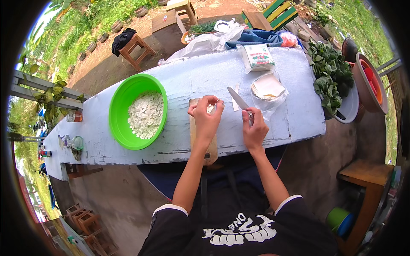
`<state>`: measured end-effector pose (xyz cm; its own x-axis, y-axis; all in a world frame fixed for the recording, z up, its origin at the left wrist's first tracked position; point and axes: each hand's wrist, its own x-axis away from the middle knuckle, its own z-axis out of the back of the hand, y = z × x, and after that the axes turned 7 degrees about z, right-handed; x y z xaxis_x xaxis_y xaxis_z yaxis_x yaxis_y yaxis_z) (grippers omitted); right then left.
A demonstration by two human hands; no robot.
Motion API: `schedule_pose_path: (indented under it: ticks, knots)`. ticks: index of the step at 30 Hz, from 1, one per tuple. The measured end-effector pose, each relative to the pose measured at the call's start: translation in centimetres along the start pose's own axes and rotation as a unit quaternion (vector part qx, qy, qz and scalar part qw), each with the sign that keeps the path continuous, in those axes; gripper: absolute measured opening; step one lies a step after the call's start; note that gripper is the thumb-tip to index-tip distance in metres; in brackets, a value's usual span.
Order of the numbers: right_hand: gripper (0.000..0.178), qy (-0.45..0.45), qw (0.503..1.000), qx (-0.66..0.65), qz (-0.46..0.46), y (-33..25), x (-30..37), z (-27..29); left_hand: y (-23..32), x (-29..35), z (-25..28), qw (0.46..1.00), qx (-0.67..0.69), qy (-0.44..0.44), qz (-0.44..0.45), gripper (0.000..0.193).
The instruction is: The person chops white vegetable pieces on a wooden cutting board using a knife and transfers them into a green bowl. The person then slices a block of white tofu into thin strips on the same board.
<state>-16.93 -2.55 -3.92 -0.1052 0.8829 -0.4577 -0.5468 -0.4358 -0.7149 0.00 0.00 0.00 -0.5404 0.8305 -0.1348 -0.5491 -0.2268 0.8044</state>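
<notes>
My left hand (206,114) is over a wooden cutting board (199,147), fingers curled and thumb against fingertips. A small white piece shows at that pinch. Cut white pieces (210,109) lie on the board, partly hidden by this hand. My right hand (255,130) grips a knife (238,98), its blade pointing up and to the left. Beside the blade is a thin pale strip (235,97) on the table. Farther right, a stack of thin cream sheets (267,86) rests in an opened clear plastic wrapper. To the left, a green basin (114,115) holds many small white cut pieces.
The pale blue table (183,91) carries a wrapped white-and-green package (257,58) at the back. Leafy greens (329,72) and stacked bowls (369,85) stand off its right end. Glass jars (77,143) sit at the far left. Beyond are a stool (133,48) and blue cloth (256,38).
</notes>
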Motion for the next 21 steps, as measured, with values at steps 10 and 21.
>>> schedule_pose_path:
  ticks: [10,21]
  knots:
    - [0.024,-0.24,0.97,-0.026,-0.009,-4.8,1.1,1.8,-4.7,6.2,5.0,0.986,-0.141,0.087,-0.014,0.014]
    - [0.024,-0.293,0.951,0.065,0.079,-6.2,1.4,1.6,-5.6,7.8,4.8,0.979,-0.177,0.101,-0.026,0.017]
